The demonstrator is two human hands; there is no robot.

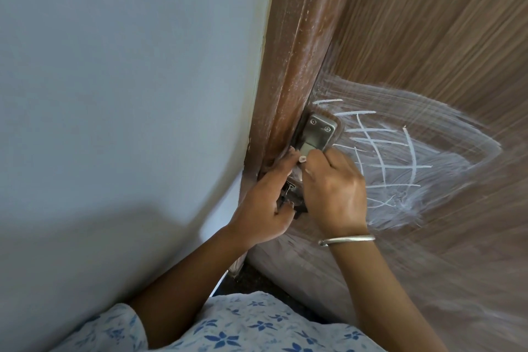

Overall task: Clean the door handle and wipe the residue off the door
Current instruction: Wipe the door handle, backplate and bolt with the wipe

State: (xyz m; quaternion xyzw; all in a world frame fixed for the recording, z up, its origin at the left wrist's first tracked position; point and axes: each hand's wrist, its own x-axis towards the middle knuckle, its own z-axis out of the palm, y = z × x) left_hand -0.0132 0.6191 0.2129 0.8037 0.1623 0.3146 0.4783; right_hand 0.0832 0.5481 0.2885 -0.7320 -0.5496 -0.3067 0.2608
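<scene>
The brown wooden door (pixel 428 37) carries white smeared residue and chalk-like crossed lines (pixel 383 151) to the right of the handle. The metal door handle (pixel 318 133), with a two-screw plate, sits at the door's left edge against the frame. My right hand (pixel 334 188), with a silver bangle on its wrist, curls its fingers round the handle just below the plate. My left hand (pixel 265 203) reaches in from the left and holds the handle's lower part near a dark latch piece (pixel 288 190), index finger stretched upward. The hands hide a small pale patch between them.
The dark brown door frame (pixel 297 66), flecked with white, runs up the middle. A pale blue wall (pixel 128 94) fills the left. More faint white smear covers the lower door (pixel 428 266). My blue-flowered garment (pixel 243 328) shows at the bottom.
</scene>
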